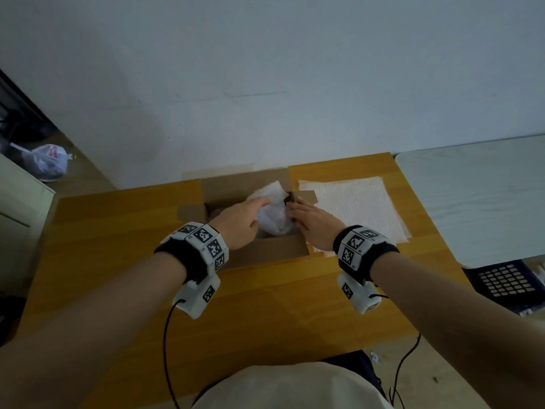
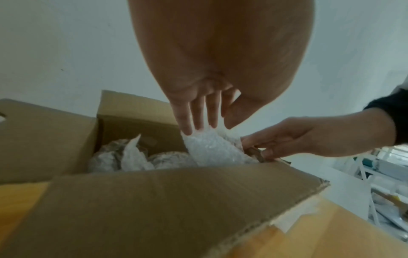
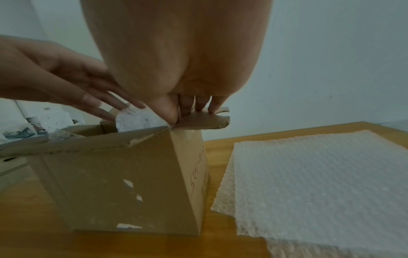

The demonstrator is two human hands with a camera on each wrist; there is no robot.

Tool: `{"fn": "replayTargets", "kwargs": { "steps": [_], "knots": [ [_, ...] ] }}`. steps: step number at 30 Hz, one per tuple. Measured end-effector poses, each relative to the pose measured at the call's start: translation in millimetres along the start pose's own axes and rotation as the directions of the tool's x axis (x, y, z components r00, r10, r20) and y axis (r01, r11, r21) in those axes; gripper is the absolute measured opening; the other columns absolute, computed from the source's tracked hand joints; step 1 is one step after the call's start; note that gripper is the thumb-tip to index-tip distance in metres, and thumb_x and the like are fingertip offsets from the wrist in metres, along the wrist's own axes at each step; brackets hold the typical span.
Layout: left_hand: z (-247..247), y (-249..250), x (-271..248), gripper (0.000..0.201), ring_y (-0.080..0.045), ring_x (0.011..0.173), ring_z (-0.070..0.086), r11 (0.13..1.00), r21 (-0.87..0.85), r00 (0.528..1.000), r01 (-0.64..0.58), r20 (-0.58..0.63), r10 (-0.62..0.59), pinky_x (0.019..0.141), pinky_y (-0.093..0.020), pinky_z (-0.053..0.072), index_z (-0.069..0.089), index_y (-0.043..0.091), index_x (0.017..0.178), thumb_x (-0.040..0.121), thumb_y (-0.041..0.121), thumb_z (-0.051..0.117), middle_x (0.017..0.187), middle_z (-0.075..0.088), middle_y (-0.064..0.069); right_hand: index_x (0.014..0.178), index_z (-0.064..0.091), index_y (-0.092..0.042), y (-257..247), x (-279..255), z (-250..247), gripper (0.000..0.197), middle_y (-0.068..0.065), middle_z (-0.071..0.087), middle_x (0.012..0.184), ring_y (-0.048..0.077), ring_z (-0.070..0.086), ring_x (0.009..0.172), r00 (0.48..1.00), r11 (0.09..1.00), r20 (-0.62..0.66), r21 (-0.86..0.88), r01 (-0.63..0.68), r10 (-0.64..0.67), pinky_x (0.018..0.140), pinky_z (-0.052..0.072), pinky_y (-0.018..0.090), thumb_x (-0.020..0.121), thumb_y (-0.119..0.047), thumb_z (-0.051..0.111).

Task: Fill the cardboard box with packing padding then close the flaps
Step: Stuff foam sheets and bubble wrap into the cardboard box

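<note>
Wooden table (image 1: 118, 261), open cardboard box (image 1: 265, 255) — left hand (image 1: 239, 222) pressing padding (image 1: 274, 214), right hand (image 1: 312, 222) on flap edge.

Between your hands the cardboard box (image 1: 265, 252) is plain brown, its near wall scuffed with small white torn patches and its right side marked with reddish handwriting. The padding (image 1: 274, 214) under your left fingers is white with a fine bubbled texture. Right of your right hand, the flat padding sheets (image 1: 362, 208) show the same white, dimpled pattern. Beneath both hands the table (image 1: 118, 261) is orange-yellow wood. Your wristbands (image 1: 365, 255) are black, carrying white blocks printed with black-and-white square codes.
</note>
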State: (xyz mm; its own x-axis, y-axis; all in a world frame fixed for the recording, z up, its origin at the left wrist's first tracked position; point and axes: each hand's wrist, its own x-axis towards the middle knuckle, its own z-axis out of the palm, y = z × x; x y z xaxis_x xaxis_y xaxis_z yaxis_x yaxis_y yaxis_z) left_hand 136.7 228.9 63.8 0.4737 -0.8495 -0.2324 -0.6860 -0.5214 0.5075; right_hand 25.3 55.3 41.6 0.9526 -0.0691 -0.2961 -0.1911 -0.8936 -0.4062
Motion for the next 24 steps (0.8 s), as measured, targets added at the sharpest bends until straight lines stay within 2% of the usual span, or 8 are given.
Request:
{"fn": "replayTargets", "kwargs": {
  "steps": [5,8,12,15,17,19,22,24],
  "knots": [
    [5,3,11,0.058,-0.021,0.102,0.057,0.988,-0.116,0.989,0.102,-0.098,-0.113,0.089,-0.033,0.048,0.016,0.016,0.147,0.096,0.01,0.042,0.13,0.046,-0.008,0.14,0.04,-0.011,3,2,3,0.044,0.005,0.028,0.155,0.018,0.008,0.148,0.999,0.997,-0.033,0.079,-0.001,0.004,0.121,0.01,0.03,0.097,-0.003,0.033],
    [5,3,17,0.051,-0.019,0.083,0.052,0.993,0.064,0.995,0.1,0.006,-0.1,0.074,-0.028,0.046,0.029,0.015,0.145,0.095,0.008,0.043,0.129,0.033,-0.007,0.142,0.036,-0.01,3,0,1,0.046,0.004,0.026,0.155,0.018,0.013,0.147,0.999,0.994,-0.046,0.105,-0.024,0.029,0.118,0.012,0.028,0.097,-0.003,0.033],
    [8,5,21,0.067,-0.026,0.084,0.058,0.98,0.19,0.988,0.061,0.127,-0.086,0.075,-0.04,0.053,0.021,0.019,0.149,0.09,-0.002,0.045,0.147,0.011,-0.003,0.145,0.03,-0.011,9,-2,1,0.05,0.002,0.021,0.157,0.025,0.03,0.141,0.989,0.994,-0.143,0.111,-0.025,0.041,0.113,0.034,0.038,0.096,-0.005,0.036],
    [9,11,24,0.066,-0.025,0.077,0.057,0.972,0.227,0.984,0.065,0.149,-0.1,0.068,-0.042,0.055,0.02,0.022,0.146,0.091,-0.002,0.045,0.145,0.016,-0.005,0.149,0.022,-0.014,13,-4,1,0.059,0.001,0.019,0.158,0.025,0.033,0.139,0.985,0.991,-0.167,0.129,-0.033,0.054,0.111,0.035,0.037,0.094,-0.005,0.04],
    [12,14,30,0.06,-0.027,0.082,0.059,0.966,0.238,0.975,0.097,0.173,-0.141,0.072,-0.044,0.055,0.019,0.021,0.145,0.094,0.0,0.044,0.143,0.026,-0.007,0.15,0.018,-0.014,15,-4,1,0.062,0.004,0.022,0.157,0.025,0.034,0.139,0.983,0.987,-0.173,0.154,-0.037,0.064,0.111,0.035,0.037,0.093,-0.005,0.04],
    [17,11,40,0.061,-0.029,0.104,0.057,0.959,0.269,0.963,0.09,0.221,-0.152,0.087,-0.041,0.052,0.02,0.02,0.148,0.095,0.003,0.045,0.149,0.024,-0.006,0.149,0.017,-0.012,16,-3,3,0.061,0.008,0.027,0.155,0.026,0.034,0.139,0.98,0.989,-0.194,0.149,-0.014,0.043,0.113,0.034,0.038,0.093,-0.007,0.039],
    [24,7,60,0.055,-0.025,0.135,0.035,0.962,0.273,0.941,-0.01,0.329,-0.083,0.111,-0.039,0.031,0.026,0.014,0.147,0.096,0.011,0.047,0.153,0.025,-0.008,0.149,0.022,-0.012,20,-1,8,0.053,0.006,0.024,0.156,0.019,0.02,0.146,0.984,0.996,-0.175,-0.088,0.029,-0.044,0.121,0.014,0.035,0.097,-0.023,0.028],
    [28,7,69,0.053,-0.022,0.138,0.03,0.95,0.31,0.927,-0.041,0.367,-0.08,0.113,-0.04,0.027,0.028,0.012,0.146,0.097,0.019,0.047,0.152,0.029,-0.01,0.148,0.025,-0.015,21,-1,9,0.055,0.002,0.021,0.157,0.015,0.014,0.147,0.984,0.96,-0.145,-0.275,0.057,-0.1,0.119,-0.001,0.034,0.097,-0.034,0.018]
  ]
}}
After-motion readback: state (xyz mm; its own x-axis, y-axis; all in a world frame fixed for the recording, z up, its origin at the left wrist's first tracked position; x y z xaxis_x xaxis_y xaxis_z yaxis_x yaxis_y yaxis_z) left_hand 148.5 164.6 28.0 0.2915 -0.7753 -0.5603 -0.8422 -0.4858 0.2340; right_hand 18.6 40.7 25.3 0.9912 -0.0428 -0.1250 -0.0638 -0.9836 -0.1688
